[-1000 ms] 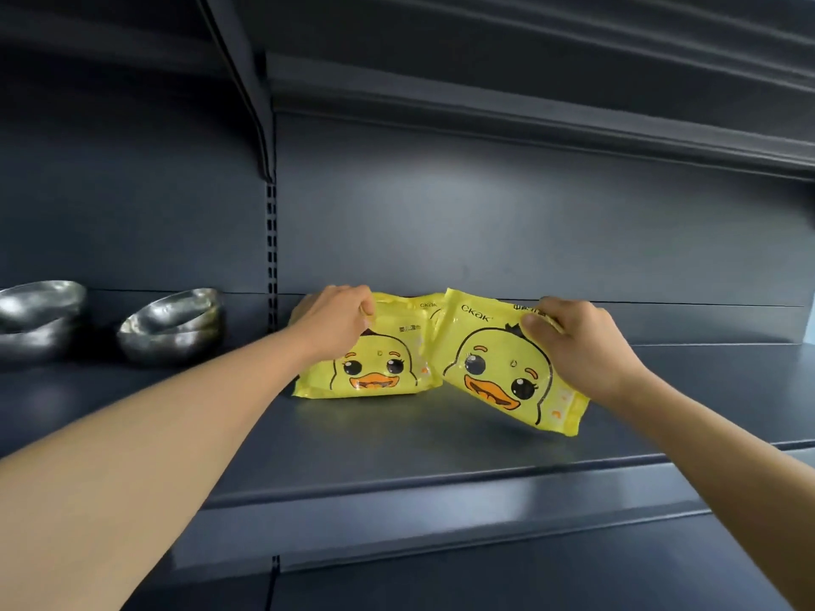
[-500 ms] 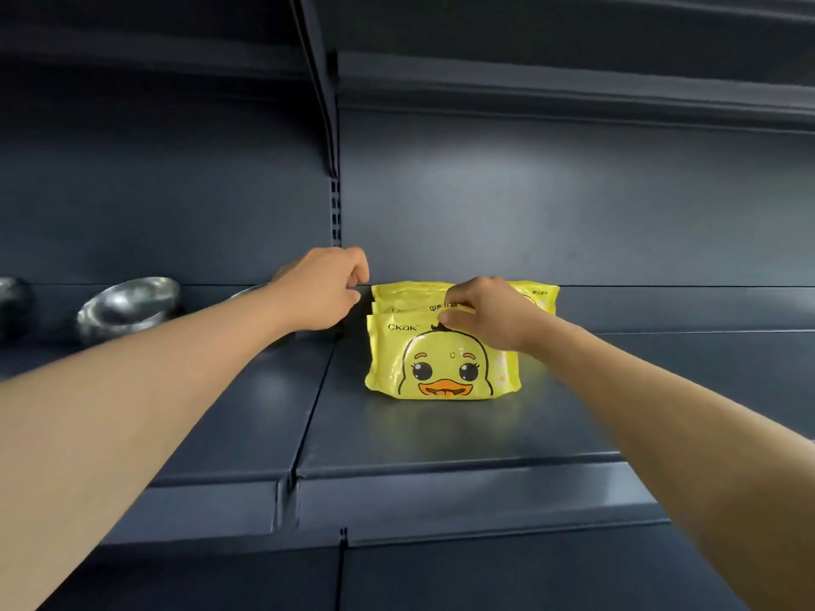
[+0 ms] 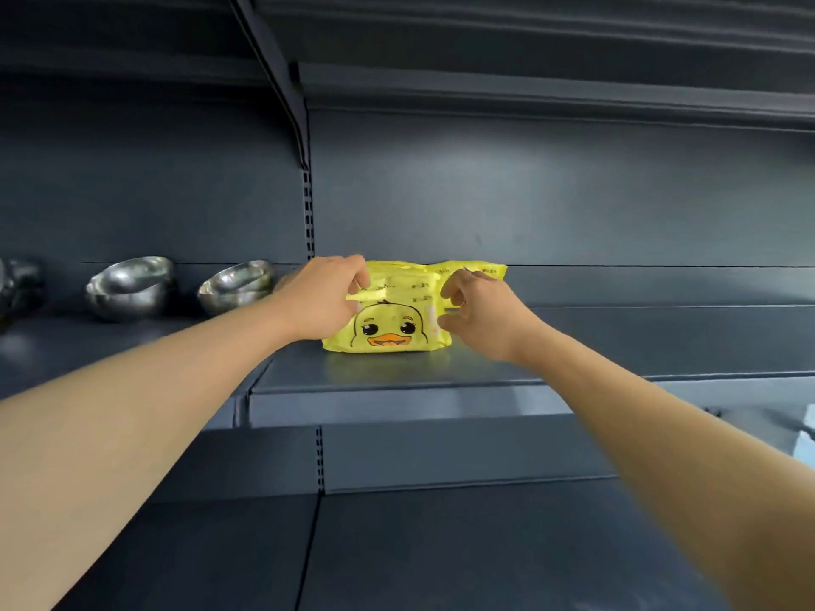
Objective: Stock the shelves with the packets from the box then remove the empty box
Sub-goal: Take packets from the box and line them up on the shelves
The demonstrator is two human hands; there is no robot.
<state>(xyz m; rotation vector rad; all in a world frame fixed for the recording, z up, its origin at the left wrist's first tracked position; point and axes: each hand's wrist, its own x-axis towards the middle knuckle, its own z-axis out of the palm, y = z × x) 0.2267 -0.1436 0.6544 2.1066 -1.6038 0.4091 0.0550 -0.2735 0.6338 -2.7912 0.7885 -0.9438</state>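
Note:
Several yellow duck-face packets [image 3: 390, 328] stand upright, one behind another, on the dark shelf [image 3: 617, 346] just right of the slotted upright. My left hand [image 3: 322, 302] is at their top left corner, fingers curled onto the top edge of the packets. At the right end of the row is my right hand [image 3: 478, 315], its fingers loosely spread and curved, fingertips touching the packets' right side. The box is not in view.
Two steel bowls [image 3: 130, 286] [image 3: 236, 286] sit on the shelf bay to the left, with a third partly visible at the frame edge [image 3: 17, 284]. A lower shelf [image 3: 441, 544] lies below. A pale object [image 3: 805, 434] shows at the right edge.
The two tilted packets were brought together into one upright row. My left hand came back onto the top left corner; my right hand slid from the front packet's top to its right side and loosened.

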